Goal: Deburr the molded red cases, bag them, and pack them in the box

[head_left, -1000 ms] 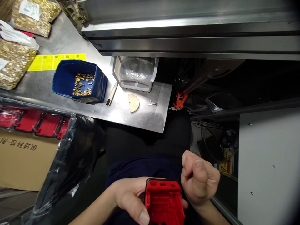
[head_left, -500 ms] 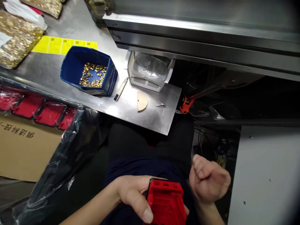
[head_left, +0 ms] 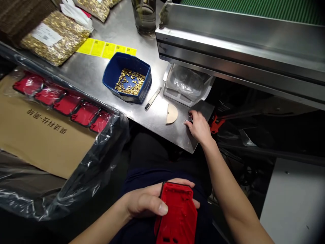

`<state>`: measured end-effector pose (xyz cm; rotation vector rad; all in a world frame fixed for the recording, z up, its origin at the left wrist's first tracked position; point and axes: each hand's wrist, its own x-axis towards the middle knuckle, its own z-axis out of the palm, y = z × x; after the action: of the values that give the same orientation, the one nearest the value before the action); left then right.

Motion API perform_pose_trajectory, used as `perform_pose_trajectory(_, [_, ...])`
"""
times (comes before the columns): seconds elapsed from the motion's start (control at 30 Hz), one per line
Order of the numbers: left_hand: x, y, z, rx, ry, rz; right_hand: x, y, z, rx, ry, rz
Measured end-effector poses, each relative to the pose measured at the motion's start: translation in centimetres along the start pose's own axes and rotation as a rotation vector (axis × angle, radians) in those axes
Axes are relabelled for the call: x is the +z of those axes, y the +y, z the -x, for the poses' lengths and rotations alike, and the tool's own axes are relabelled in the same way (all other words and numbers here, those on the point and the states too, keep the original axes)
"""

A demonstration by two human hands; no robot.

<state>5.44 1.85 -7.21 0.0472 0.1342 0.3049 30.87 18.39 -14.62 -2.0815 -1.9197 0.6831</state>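
My left hand [head_left: 147, 201] is closed round a red plastic housing [head_left: 177, 213] with a black edge, held over my lap with its hollow inside facing up. The thumb presses on the near rim and the fingers pass beneath. At the right end of the steel table, my right hand [head_left: 199, 126] has thumb and fingertips closed on small metal nail clippers [head_left: 189, 119], mostly hidden by the fingers. A pale half-round disc [head_left: 172, 114] lies just left of that hand. Farther left is a white utility knife [head_left: 153, 99].
A blue bin [head_left: 146, 86] holds small brass pieces. Behind the disc stands a grey bin [head_left: 177, 97] with clear plastic inside. A metal conveyor frame [head_left: 228, 56] overhangs the back. Bagged brass parts [head_left: 66, 40] and yellow labels [head_left: 101, 48] lie left. Red housings [head_left: 67, 102] fill a lined box.
My right hand has moved from beside my lap forward to the table and closed on the nail clippers. The view has shifted left. My left hand still holds the housing, now tilted differently.
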Motion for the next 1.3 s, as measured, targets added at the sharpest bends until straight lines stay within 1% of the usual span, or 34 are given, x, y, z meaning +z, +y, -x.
perform_pose_trajectory(0.07, [0.2, -0.3, 0.3, 0.036, 0.017, 0.004, 0.2, 0.4, -0.4, -0.009, -0.035, -0.049])
perform_pose_trajectory(0.13, [0.2, -0.8, 0.5, 0.060, 0.027, -0.007, 0.3, 0.9, 0.1, -0.016, -0.037, -0.115])
perform_pose_trajectory(0.2, [0.2, -1.2, 0.5, 0.076, 0.030, -0.028, 0.6, 1.5, 1.1, -0.013, -0.039, -0.209])
perform_pose_trajectory(0.3, [0.2, -1.9, 0.3, 0.092, 0.039, -0.070, 1.8, 2.4, 3.3, 0.002, -0.023, -0.354])
perform_pose_trajectory(0.4, [0.5, -2.4, 0.0, 0.090, 0.054, -0.110, 3.2, 3.1, 5.6, 0.028, 0.045, -0.418])
perform_pose_trajectory(0.5, [0.8, -2.5, -0.3, 0.066, 0.061, -0.137, 3.8, 3.4, 7.3, 0.042, 0.133, -0.380])
perform_pose_trajectory(0.6, [0.9, -2.5, -0.7, 0.048, 0.071, -0.148, 3.6, 3.3, 8.4, 0.026, 0.163, -0.297])
perform_pose_trajectory(0.7, [0.9, -2.6, -1.3, 0.023, 0.071, -0.140, 3.3, 3.2, 8.7, 0.009, 0.143, -0.245])
perform_pose_trajectory(0.83, [0.9, -2.8, -2.2, -0.018, 0.068, -0.099, 2.9, 3.1, 8.9, 0.024, 0.138, -0.190])
perform_pose_trajectory(0.93, [0.9, -2.9, -2.7, -0.024, 0.066, -0.091, 2.6, 3.3, 8.9, 0.026, 0.132, -0.165])
perform_pose_trajectory(1.13, [1.0, -2.9, -2.7, -0.017, 0.090, -0.096, 2.1, 3.6, 9.4, -0.032, 0.036, -0.224])
perform_pose_trajectory(1.3, [0.9, -2.7, -3.0, -0.009, 0.102, -0.104, 2.3, 3.2, 9.7, 0.015, 0.067, -0.297])
